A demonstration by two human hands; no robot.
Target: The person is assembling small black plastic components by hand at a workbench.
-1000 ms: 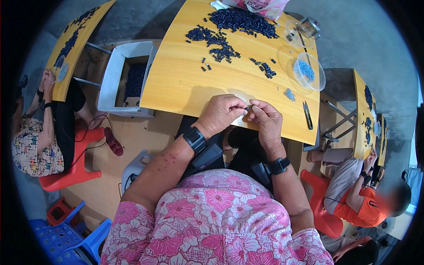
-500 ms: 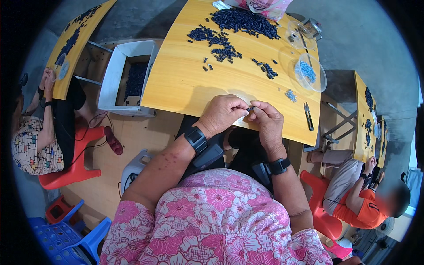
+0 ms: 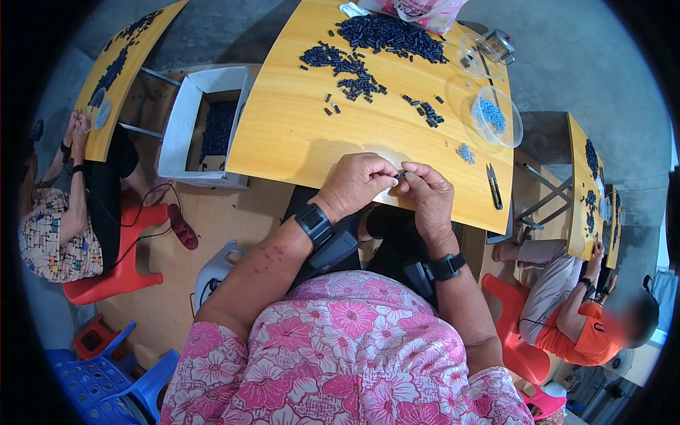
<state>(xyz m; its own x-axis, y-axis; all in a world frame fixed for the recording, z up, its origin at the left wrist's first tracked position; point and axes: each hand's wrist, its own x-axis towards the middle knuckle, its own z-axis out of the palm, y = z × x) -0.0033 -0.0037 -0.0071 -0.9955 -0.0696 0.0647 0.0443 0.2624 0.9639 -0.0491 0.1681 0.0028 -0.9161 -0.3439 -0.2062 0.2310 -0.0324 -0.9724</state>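
Note:
My left hand point(image 3: 358, 183) and my right hand point(image 3: 427, 191) meet at the near edge of a yellow wooden table point(image 3: 297, 134). Between their fingertips they pinch one small dark plastic piece point(image 3: 401, 174). Both wrists wear black bands. Farther up the table lies a heap of several dark blue pieces point(image 3: 386, 32), with smaller scattered clusters point(image 3: 347, 67) closer to me. A tiny pile of pale blue bits point(image 3: 465, 151) sits just right of my hands.
A clear bowl of blue bits point(image 3: 496, 117) and a second clear dish point(image 3: 478, 55) stand at the table's right, black snips point(image 3: 494, 185) near its edge. A white box of dark pieces point(image 3: 205, 127) stands left. Other people work at neighbouring tables, left point(image 3: 57, 212) and right point(image 3: 574, 312).

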